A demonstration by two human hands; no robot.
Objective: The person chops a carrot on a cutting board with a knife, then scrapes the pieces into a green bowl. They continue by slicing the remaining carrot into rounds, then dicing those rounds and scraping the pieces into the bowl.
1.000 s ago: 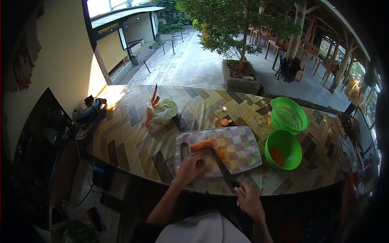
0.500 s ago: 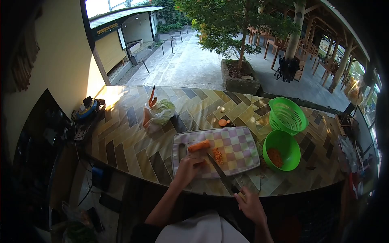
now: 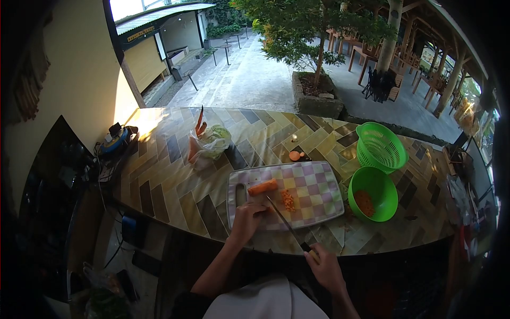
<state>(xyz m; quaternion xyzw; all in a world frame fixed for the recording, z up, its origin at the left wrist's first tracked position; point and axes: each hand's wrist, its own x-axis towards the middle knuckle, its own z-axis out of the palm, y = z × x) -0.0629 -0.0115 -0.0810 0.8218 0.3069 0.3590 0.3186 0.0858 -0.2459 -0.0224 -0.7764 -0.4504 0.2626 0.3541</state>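
Observation:
My right hand (image 3: 324,266) is wrapped around the handle of a kitchen knife (image 3: 287,225), its blade pointing up and left over the cutting board. My left hand (image 3: 247,219) rests at the board's near left, fingers bent and pressed together on a piece of carrot, mostly hidden under the fingertips. The checkered cutting board (image 3: 324,204) lies on the table in front of me. A thick carrot piece (image 3: 263,186) sits above my left fingers, by the board's handle slot. Right of the blade is a small heap of diced carrot (image 3: 288,201).
A green bowl (image 3: 387,194) with chopped carrot stands right of the board, touching a green colander (image 3: 380,146). Carrot ends (image 3: 296,156) lie beyond the board. A plastic bag (image 3: 210,144) with vegetables is at the back left of the patterned table (image 3: 170,186).
The view has shifted slightly. The knife blade has moved a little left, closer to my left fingertips. Both hands keep their grips.

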